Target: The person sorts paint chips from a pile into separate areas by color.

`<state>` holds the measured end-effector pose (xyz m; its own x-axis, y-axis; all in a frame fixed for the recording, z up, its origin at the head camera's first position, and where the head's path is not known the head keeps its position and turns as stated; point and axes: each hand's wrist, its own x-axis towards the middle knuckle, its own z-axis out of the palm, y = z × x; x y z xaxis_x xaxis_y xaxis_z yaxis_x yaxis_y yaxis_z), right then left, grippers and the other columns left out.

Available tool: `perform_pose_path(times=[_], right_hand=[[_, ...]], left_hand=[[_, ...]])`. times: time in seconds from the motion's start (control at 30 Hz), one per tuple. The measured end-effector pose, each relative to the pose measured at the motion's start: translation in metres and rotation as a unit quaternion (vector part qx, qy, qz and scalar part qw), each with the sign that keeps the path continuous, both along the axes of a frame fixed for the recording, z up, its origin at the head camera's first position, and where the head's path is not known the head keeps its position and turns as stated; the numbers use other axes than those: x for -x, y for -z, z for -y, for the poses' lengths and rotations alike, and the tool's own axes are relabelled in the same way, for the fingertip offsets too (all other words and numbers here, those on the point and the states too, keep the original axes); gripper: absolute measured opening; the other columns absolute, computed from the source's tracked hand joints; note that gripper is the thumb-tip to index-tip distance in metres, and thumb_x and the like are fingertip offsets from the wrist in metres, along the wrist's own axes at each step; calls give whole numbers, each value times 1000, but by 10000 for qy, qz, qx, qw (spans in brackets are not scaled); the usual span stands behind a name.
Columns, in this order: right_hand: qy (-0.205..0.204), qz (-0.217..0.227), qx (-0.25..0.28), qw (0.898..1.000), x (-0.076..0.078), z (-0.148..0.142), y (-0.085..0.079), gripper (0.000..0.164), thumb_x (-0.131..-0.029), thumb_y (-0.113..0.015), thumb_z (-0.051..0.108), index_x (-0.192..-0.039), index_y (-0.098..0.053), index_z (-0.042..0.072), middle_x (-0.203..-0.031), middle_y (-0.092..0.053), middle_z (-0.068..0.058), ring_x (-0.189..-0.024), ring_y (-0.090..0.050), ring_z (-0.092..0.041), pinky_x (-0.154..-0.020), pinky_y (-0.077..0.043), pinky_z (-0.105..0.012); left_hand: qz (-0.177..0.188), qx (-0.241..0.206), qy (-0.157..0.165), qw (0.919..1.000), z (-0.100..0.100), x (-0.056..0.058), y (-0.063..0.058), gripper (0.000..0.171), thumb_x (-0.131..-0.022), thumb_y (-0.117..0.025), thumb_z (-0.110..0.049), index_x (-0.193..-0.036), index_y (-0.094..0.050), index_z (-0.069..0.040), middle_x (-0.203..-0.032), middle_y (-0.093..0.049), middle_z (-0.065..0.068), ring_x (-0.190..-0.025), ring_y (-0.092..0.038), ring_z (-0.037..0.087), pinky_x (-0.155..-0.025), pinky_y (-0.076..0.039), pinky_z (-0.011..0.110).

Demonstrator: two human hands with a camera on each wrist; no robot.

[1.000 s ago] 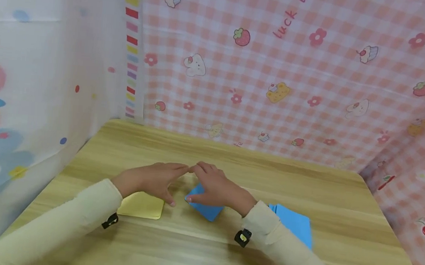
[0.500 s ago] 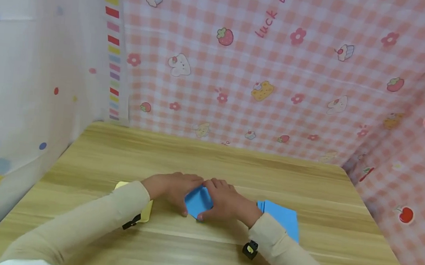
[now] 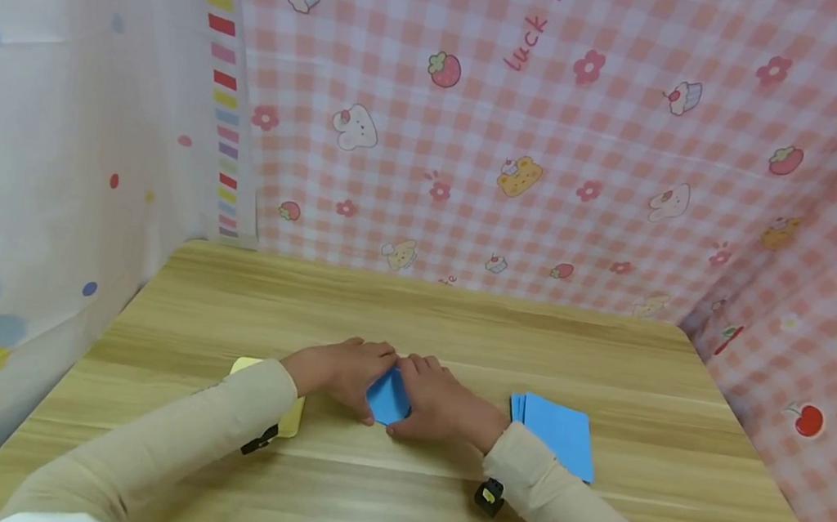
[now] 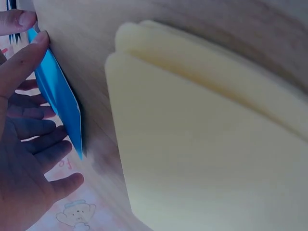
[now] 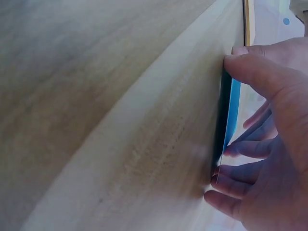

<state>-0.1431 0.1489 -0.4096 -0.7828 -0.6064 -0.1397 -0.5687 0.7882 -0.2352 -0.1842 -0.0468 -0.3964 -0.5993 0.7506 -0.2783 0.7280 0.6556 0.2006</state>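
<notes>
A blue card point(image 3: 389, 396) lies between my two hands at the middle of the table; I cannot tell whether it is a single sheet. My left hand point(image 3: 350, 374) holds its left side, the thumb at the near edge and the fingers at the far edge. On the other side, my right hand point(image 3: 440, 402) holds it the same way, fingertips close to those of the left. In the left wrist view the blue card point(image 4: 60, 94) shows its face at a slant. The right wrist view shows it nearly edge-on, with the thumb and fingers along it.
Yellow cards point(image 3: 291, 419) with rounded corners lie stacked and fanned under my left forearm. Beside my right sleeve are more blue cards point(image 3: 560, 432), slightly spread. The wooden table point(image 3: 400, 489) meets a white curtain on the left and pink checked cloth behind and at right.
My left hand has come right, off the yellow cards, onto the blue card. Both hands now grip the card, which has turned between them. The head view has shifted a little.
</notes>
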Motion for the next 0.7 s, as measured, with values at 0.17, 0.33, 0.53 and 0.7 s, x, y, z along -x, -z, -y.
perform_pose_path(times=[0.17,0.33,0.53,0.7], right_hand=[[-91,259,518,9983,2,-12,-1,91,-82,-82,40,-148,-33,2,-138,-50,-12,-121,-44,-27,-98,-47,-42],[13,438,952,9945,-2,-40,-13,90,-82,-82,34,-151,-32,4,-146,-46,-13,-130,-40,-31,-101,-43,-48],[106,284,1054,9940,-14,-88,-33,90,-83,-83,28,-153,-31,4,-153,-40,-14,-136,-35,-36,-106,-39,-56],[371,216,956,9945,-29,-132,-41,92,-84,-83,28,-155,-28,7,-154,-37,-14,-135,-36,-36,-101,-41,-57]], left_hand=[[-134,-76,48,9999,-4,-1,-2,95,-80,-82,-51,-151,-39,-5,-146,-47,10,-130,-49,24,-114,-34,54],[-284,-319,226,9988,-21,-3,-10,99,-80,-82,-54,-154,-36,-7,-148,-46,8,-133,-47,25,-114,-34,53],[-702,-415,519,9953,-65,-9,-26,99,-82,-79,-56,-155,-34,-6,-149,-47,10,-134,-46,27,-113,-36,48],[-1170,-225,658,9907,-111,-17,-32,97,-82,-74,-64,-153,-38,-8,-147,-50,8,-132,-48,25,-109,-40,46]])
